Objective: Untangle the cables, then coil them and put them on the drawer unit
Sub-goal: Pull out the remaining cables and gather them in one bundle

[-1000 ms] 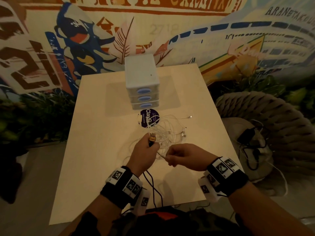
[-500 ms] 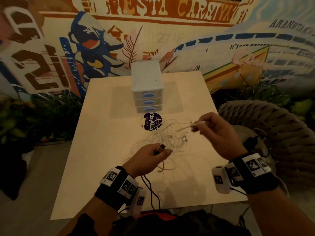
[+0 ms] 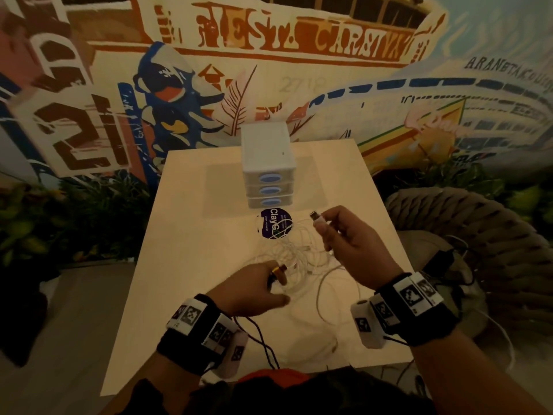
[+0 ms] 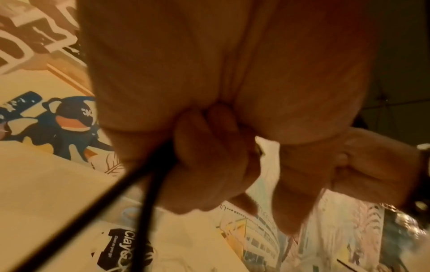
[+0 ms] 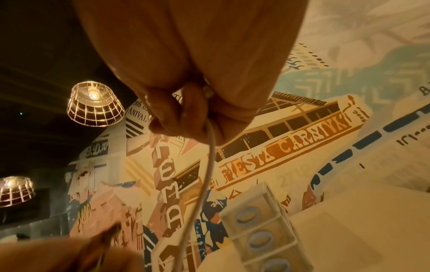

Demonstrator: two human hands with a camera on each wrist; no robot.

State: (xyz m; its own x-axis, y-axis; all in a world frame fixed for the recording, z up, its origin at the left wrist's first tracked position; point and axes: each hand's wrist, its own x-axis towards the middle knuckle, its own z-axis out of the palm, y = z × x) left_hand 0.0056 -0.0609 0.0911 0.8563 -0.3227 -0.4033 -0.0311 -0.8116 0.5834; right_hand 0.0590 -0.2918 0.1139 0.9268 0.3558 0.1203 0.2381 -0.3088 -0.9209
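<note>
**me:** Cables (image 3: 294, 259), still one knotted white heap on the table (image 3: 191, 235), just on my side of the drawer unit (image 3: 268, 166) and partly lying over the round purple sticker (image 3: 273, 223) in front of it. My right hand (image 3: 350, 244) has its fingers curled round a white cable (image 5: 204, 176) just behind its USB plug (image 3: 316, 218), lifted off the table with the plug tip aimed up toward the drawer unit. My left hand (image 3: 254, 287) is pinching a gold-ish plug (image 3: 279, 269) low down at the near edge of the heap, with a black cable (image 4: 130, 185) trailing out of its fist back toward me.

**reply:** so which way do you pull?

**me:** That's the thing it hangs on. From my right hand the white cable drops down and back toward me, then loops through the heap, which sits between my two hands. Its free length runs roughly from the drawer unit toward my chest, so I'd guess drawing that plug up and out to the right, away from the heap, frees it. Right hand's nearer the drawer unit, left is nearer me.

**reply:** can you see the actual knot?

**me:** Nope. It's dim, the white strands blur into the pale tabletop, and I can't tell how many cables are in there or where they cross. Left wrist view is mostly palm. Nothing's coiled or on top of the drawer unit.
</note>
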